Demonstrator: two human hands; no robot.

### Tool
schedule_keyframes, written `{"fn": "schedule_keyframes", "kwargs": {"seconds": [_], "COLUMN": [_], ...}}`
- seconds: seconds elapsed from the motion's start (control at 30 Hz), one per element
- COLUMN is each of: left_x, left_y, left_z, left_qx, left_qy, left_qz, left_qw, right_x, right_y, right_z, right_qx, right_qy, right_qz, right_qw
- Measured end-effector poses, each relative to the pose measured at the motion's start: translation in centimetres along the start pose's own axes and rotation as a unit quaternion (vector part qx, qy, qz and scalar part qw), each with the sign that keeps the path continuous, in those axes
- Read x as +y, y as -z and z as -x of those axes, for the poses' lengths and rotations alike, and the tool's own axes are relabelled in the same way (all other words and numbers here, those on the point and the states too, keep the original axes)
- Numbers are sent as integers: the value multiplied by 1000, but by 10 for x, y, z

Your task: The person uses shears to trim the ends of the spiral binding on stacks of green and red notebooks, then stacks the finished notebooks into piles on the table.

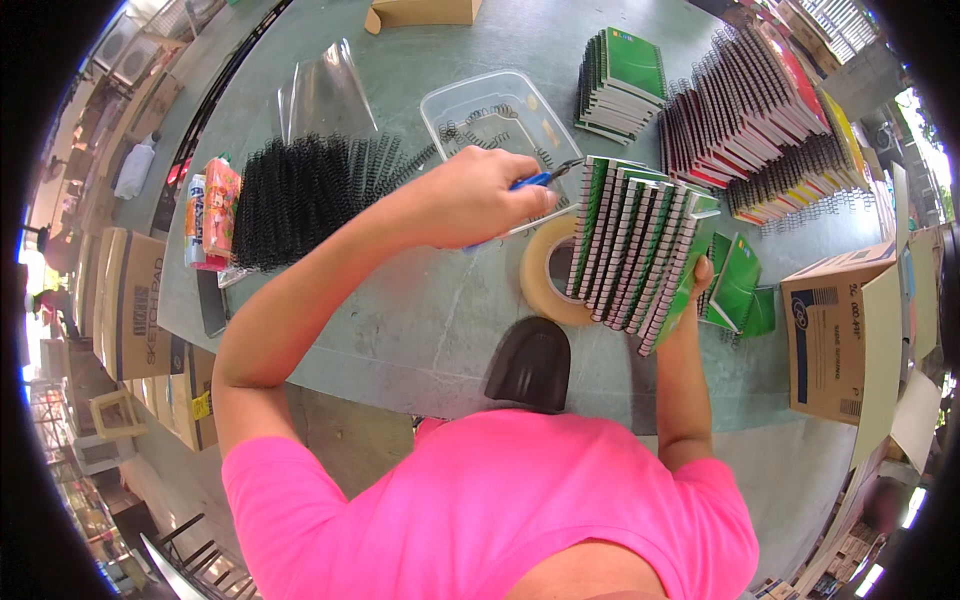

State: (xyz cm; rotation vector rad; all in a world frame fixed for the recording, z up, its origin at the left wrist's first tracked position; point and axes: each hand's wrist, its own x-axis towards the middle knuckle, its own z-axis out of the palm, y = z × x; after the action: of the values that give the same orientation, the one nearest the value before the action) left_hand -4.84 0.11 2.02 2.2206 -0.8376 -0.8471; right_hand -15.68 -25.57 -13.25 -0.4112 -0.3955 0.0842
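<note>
My left hand (492, 195) is closed round a pair of blue-handled pliers (540, 178). Their dark jaws reach to the top left corner of a bunch of green spiral notebooks (640, 245); whether they touch a wire end is too small to tell. My right hand (702, 275) grips that bunch from its right side, most of its fingers hidden by the books. The notebooks are tilted, with their black coil spines toward me. Partly under them lies a roll of clear tape (540, 275). Just beyond my left hand stands a clear plastic tub (440, 105) with loose black coils.
Many black spiral coils (290, 200) lie at left, beside a clear plastic sheet (325, 95) and small colourful packs (220, 205). Green notebooks (625, 75) and red-covered notebooks (740, 100) are stacked at far right. More green notebooks (738, 280) and an open carton (830, 330) are at right.
</note>
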Motion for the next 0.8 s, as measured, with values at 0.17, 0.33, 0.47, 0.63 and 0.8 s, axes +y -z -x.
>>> {"fn": "schedule_keyframes", "kwargs": {"seconds": [0.17, 0.33, 0.47, 0.63, 0.8], "left_x": [1, 2, -8, 3, 6], "left_y": [-5, -9, -44, -19, -18], "left_z": [-4, -8, -13, -8, -9], "left_qx": [-142, -175, 248, 0, -179], "left_qy": [18, 84, -160, -60, 11], "left_qz": [348, 443, -221, 111, 356], "left_qw": [927, 875, 929, 992, 917], "right_x": [0, 0, 0, 3, 4], "right_y": [-3, -11, -5, -7, -13], "right_z": [1, -1, 1, 3, 2], "right_qx": [-10, -29, -12, 33, 27], "right_qy": [-32, -36, -32, -7, 5], "right_qz": [-4, -3, -9, -30, -34], "right_qw": [999, 999, 999, 999, 999]}}
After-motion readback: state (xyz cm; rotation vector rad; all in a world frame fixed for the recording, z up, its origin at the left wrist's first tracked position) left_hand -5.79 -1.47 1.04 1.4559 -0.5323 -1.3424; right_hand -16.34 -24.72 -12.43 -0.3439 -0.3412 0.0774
